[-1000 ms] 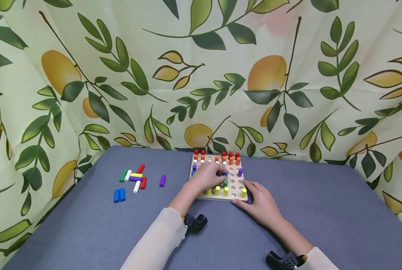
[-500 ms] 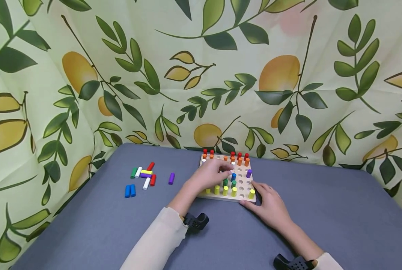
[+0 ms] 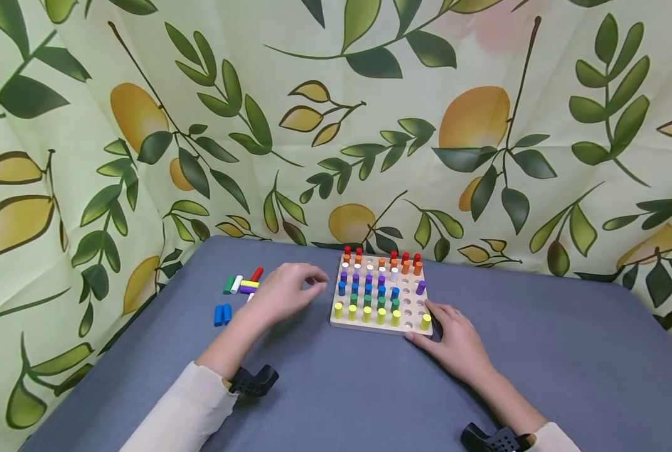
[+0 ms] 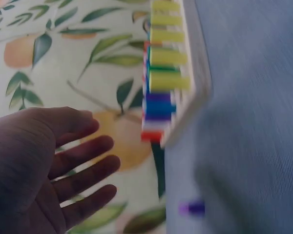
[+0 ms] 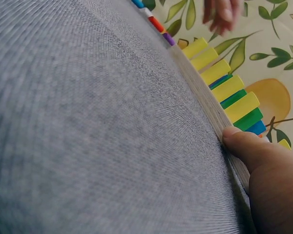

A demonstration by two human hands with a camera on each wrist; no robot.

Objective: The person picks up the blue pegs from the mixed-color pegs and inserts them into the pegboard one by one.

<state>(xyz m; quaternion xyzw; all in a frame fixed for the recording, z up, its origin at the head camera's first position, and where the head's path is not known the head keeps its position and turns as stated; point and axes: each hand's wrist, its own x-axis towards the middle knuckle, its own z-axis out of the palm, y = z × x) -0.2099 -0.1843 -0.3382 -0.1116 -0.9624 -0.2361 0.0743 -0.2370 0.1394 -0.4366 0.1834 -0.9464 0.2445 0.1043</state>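
A wooden pegboard (image 3: 364,327) stands on the table with rows of coloured pegs, red at the back through to yellow pegs (image 3: 381,316) in front. Several holes toward its right side hold no peg. My right hand (image 3: 454,339) holds the board's near right corner, thumb (image 5: 237,139) on the front edge and fingers along the right side. Left of the board, my left hand (image 3: 285,292) hovers with relaxed fingers and nothing in them. A single purple peg (image 4: 192,208) lies on the table, hidden behind that hand in the head view.
Loose pegs lie at the left: a green peg (image 3: 228,284), a white peg (image 3: 236,284), a red peg (image 3: 257,274) and a yellow peg (image 3: 250,284) in a cluster. Two blue pegs (image 3: 223,315) lie nearer. A leaf-patterned cloth (image 3: 313,157) hangs behind the grey table (image 3: 336,389).
My left hand has lifted away from over the pegboard and moved left, uncovering a blue peg and the other pegs there. My right hand has stayed at the board's corner. The head view has shifted.
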